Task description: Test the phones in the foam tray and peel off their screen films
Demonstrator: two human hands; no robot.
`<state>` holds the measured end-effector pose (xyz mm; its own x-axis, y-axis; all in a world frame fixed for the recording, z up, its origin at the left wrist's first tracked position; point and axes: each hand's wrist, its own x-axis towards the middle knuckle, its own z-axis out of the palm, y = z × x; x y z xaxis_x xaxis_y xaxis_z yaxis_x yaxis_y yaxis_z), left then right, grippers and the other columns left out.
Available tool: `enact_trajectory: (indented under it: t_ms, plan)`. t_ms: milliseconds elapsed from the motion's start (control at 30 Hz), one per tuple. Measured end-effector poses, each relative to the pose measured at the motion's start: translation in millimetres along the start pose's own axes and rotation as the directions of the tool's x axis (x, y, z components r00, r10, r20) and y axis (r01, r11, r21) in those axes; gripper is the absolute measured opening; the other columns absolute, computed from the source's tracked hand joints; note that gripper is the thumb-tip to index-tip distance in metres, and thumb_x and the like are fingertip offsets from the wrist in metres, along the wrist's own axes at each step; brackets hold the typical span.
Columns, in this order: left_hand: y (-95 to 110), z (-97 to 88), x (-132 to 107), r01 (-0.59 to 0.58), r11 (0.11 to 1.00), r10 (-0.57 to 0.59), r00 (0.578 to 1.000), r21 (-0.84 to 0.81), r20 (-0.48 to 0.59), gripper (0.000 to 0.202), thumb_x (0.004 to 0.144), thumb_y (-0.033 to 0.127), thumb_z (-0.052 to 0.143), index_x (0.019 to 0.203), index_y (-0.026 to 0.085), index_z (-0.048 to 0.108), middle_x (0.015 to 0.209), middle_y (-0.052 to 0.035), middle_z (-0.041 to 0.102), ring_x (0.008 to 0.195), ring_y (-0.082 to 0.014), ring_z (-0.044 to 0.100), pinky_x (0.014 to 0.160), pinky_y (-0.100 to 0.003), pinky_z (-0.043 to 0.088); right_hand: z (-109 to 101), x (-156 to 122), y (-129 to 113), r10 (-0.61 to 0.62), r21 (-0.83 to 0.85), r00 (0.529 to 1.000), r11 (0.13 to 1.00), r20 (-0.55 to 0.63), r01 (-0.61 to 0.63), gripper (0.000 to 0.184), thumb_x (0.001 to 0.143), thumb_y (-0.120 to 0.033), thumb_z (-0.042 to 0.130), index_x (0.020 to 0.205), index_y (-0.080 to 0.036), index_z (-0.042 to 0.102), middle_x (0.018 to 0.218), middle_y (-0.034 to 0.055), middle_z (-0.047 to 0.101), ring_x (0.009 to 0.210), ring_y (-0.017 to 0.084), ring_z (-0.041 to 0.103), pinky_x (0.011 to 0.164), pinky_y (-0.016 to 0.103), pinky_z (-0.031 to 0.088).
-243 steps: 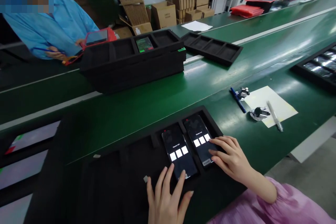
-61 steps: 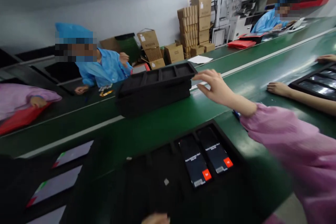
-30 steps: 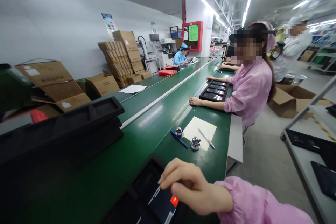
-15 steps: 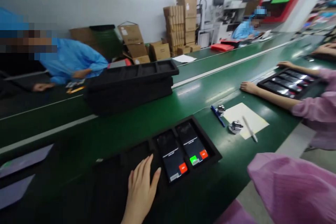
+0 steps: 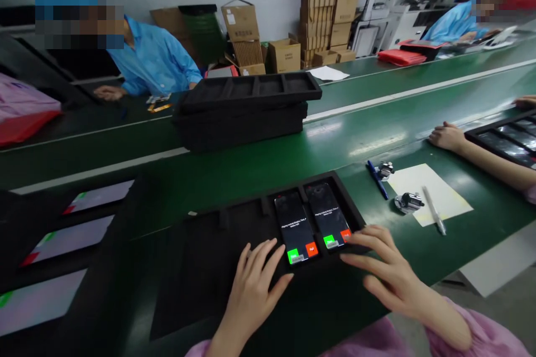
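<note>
Two phones lie side by side in the right-hand slots of a black foam tray (image 5: 188,268). The left phone (image 5: 293,226) and the right phone (image 5: 326,212) both have lit dark screens with a green and a red button near the bottom. My left hand (image 5: 258,276), fingers spread, hovers over the tray beside the left phone's lower edge; whether it touches cannot be told. Over the tray's near right corner is my right hand (image 5: 389,268), its fingers apart and a fingertip close to the right phone's red button. Neither hand holds anything.
Another black tray (image 5: 138,201) with several lit phones is at the left. Stacked black trays (image 5: 247,117) stand beyond. To the right are a blue pen (image 5: 377,179), metal parts (image 5: 409,202), paper (image 5: 450,201) and a white pen (image 5: 434,211). A co-worker's hand (image 5: 448,136) rests farther right.
My right hand has come into view beside the right phone. The left phone's screen now shows a green button too. The view has swung left, bringing more of the left tray in.
</note>
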<state>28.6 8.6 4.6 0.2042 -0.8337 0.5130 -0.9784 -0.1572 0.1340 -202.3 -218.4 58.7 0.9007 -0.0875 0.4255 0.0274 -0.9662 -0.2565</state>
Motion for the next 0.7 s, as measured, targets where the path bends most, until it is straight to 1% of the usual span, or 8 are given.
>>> enact_trajectory:
  t_ms: [133, 200, 267, 367, 467, 533, 600, 700]
  plan:
    - [8.6, -8.0, -2.4, -0.098, 0.994, 0.095, 0.993, 0.041, 0.075, 0.035, 0.104, 0.04, 0.047, 0.129, 0.026, 0.068, 0.132, -0.0076, 0.07, 0.121, -0.0226, 0.063, 0.122, -0.046, 0.031, 24.3, 2.6, 11.8, -0.012, -0.185, 0.998, 0.982, 0.067, 0.025, 0.041, 0.107, -0.052, 0.044, 0.124, -0.029, 0.073, 0.141, 0.0109, 0.064, 0.116, 0.029, 0.056, 0.098, 0.047, 0.043]
    - [8.1, -11.1, -1.4, -0.145, 0.987, 0.136, 0.985, 0.076, 0.111, 0.036, 0.103, 0.045, 0.049, 0.128, 0.029, 0.068, 0.134, -0.0079, 0.068, 0.124, -0.0254, 0.061, 0.126, -0.053, 0.022, 26.2, 8.0, 18.0, -0.009, -0.215, 0.996, 0.976, 0.091, 0.028, 0.038, 0.107, -0.051, 0.047, 0.123, -0.03, 0.074, 0.143, 0.0104, 0.062, 0.119, 0.03, 0.055, 0.1, 0.048, 0.04]
    - [2.1, -12.2, 4.9, -0.157, 0.985, 0.147, 0.981, 0.067, 0.127, 0.038, 0.103, 0.047, 0.049, 0.13, 0.029, 0.068, 0.137, -0.0079, 0.067, 0.128, -0.0259, 0.058, 0.128, -0.054, 0.016, 24.7, 19.8, 26.2, 0.017, -0.208, 0.998, 0.978, 0.064, -0.003, 0.034, 0.107, -0.044, 0.047, 0.123, -0.029, 0.074, 0.14, 0.0102, 0.064, 0.119, 0.028, 0.055, 0.099, 0.046, 0.041]
    - [-15.8, -4.0, 30.2, -0.039, 0.998, 0.032, 0.987, 0.04, 0.158, 0.045, 0.104, 0.048, 0.044, 0.138, 0.026, 0.063, 0.136, -0.0104, 0.067, 0.127, -0.0267, 0.059, 0.124, -0.057, 0.027, 28.8, 49.4, 44.2, 0.111, -0.23, 0.992, 0.968, 0.053, -0.096, 0.036, 0.109, -0.038, 0.042, 0.125, -0.028, 0.073, 0.136, 0.0111, 0.066, 0.118, 0.028, 0.056, 0.093, 0.043, 0.045]
    - [-34.3, 16.0, 66.0, 0.111, 0.991, -0.124, 0.969, 0.071, 0.214, 0.05, 0.103, 0.053, 0.041, 0.137, 0.025, 0.065, 0.138, -0.0158, 0.065, 0.125, -0.0347, 0.059, 0.112, -0.071, 0.04, 44.7, 80.8, 62.2, 0.19, -0.267, 0.978, 0.95, 0.085, -0.161, 0.041, 0.109, -0.045, 0.041, 0.131, -0.028, 0.071, 0.141, 0.0132, 0.063, 0.122, 0.032, 0.054, 0.095, 0.049, 0.046]
    - [-40.9, 27.8, 82.5, 0.141, 0.986, -0.157, 0.961, 0.084, 0.227, 0.05, 0.102, 0.055, 0.042, 0.132, 0.024, 0.068, 0.142, -0.0196, 0.061, 0.127, -0.0397, 0.057, 0.105, -0.078, 0.041, 54.7, 93.9, 69.3, 0.205, -0.271, 0.975, 0.947, 0.092, -0.173, 0.043, 0.108, -0.047, 0.042, 0.131, -0.026, 0.071, 0.146, 0.016, 0.059, 0.124, 0.035, 0.053, 0.097, 0.054, 0.045]
    - [-41.9, 32.6, 86.6, 0.135, 0.987, -0.151, 0.961, 0.081, 0.231, 0.046, 0.102, 0.054, 0.045, 0.126, 0.025, 0.072, 0.144, -0.0186, 0.06, 0.128, -0.0399, 0.057, 0.105, -0.08, 0.04, 58.6, 98.2, 71.4, 0.181, -0.256, 0.978, 0.955, 0.099, -0.151, 0.04, 0.107, -0.046, 0.046, 0.122, -0.024, 0.076, 0.145, 0.0156, 0.06, 0.124, 0.035, 0.054, 0.1, 0.055, 0.043]
    - [-39.7, 28.0, 76.2, 0.097, 0.995, -0.102, 0.971, 0.032, 0.219, 0.036, 0.101, 0.051, 0.05, 0.113, 0.032, 0.077, 0.14, -0.0105, 0.065, 0.129, -0.0348, 0.057, 0.114, -0.076, 0.034, 55.2, 93.6, 70.3, 0.121, -0.186, 0.986, 0.978, 0.113, -0.099, 0.033, 0.105, -0.043, 0.054, 0.097, -0.026, 0.081, 0.137, 0.0091, 0.067, 0.12, 0.029, 0.058, 0.101, 0.049, 0.043]
